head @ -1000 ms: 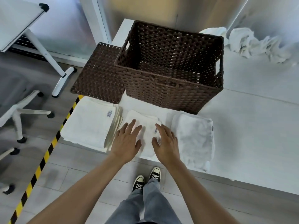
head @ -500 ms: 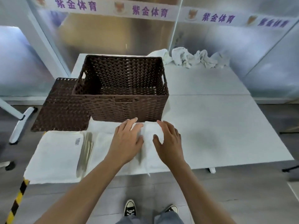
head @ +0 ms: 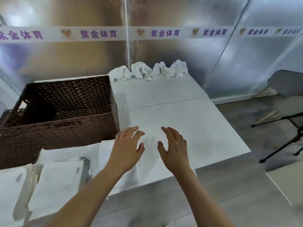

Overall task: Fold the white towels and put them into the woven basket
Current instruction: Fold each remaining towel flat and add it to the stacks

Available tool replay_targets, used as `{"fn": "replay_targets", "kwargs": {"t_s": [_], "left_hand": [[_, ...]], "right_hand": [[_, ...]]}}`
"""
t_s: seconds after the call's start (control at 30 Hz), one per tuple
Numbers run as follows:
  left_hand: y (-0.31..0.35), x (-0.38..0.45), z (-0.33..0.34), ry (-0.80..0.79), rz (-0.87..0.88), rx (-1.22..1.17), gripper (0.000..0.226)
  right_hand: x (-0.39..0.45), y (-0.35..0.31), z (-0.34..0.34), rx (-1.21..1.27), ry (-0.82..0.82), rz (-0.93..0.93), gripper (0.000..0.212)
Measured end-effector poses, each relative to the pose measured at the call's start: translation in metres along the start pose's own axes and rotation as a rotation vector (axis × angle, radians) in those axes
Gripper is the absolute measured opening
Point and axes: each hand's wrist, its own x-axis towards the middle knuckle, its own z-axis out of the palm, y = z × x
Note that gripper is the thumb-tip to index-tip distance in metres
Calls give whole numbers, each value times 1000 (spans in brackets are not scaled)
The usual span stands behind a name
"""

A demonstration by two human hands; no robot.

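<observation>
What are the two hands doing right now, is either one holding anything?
Left hand: open, fingers spread, holding nothing, above a folded towel's edge.
Right hand: open, fingers spread, holding nothing, above the table.

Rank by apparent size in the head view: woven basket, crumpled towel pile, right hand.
1. Woven basket, clearly largest.
2. and 3. Crumpled towel pile and right hand look alike; the hand is much nearer the camera, so unranked.
</observation>
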Motion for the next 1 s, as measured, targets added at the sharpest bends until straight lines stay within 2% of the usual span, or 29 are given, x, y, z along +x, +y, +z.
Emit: {"fn": "replay_targets", "kwargs": {"t_s": [0.4,0.77,1.0], "left_hand": [[106,59,76,-51,-37,-19,33],[115,174,129,-50,-86,-41,39],[118,269,154,-84,-82,-37,33]], "right_hand": [[45,136,-66,37,-12,82,54],[149,209,-65,-21,-95,97,54],[221,261,-77,-56,-67,120,52]]}}
